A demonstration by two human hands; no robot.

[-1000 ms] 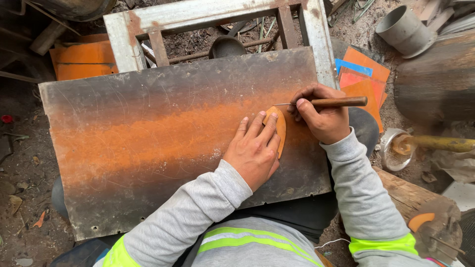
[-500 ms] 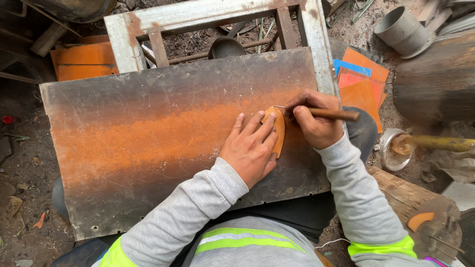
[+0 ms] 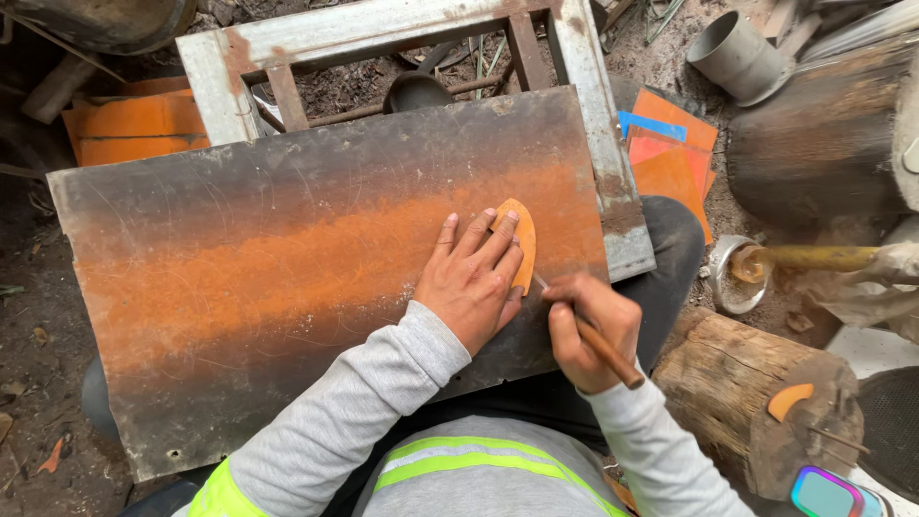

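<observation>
Carefully now, because my flat left hand pins the orange shape while my right hand grips the scriber, and a slip could scratch my fingers.

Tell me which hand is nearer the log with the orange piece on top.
Right. The right hand holds a scribing tool just left of the log; the left hand presses the template, farther away.

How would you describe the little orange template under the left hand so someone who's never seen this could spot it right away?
Find the big rusty metal sheet across the person's lap. Near its right edge the left hand presses flat on a small orange leaf-shaped piece, and the right hand runs a wooden-handled scriber along its edge. Unlike the orange sheets stacked on the ground, it is small, curved and pointed.
</observation>
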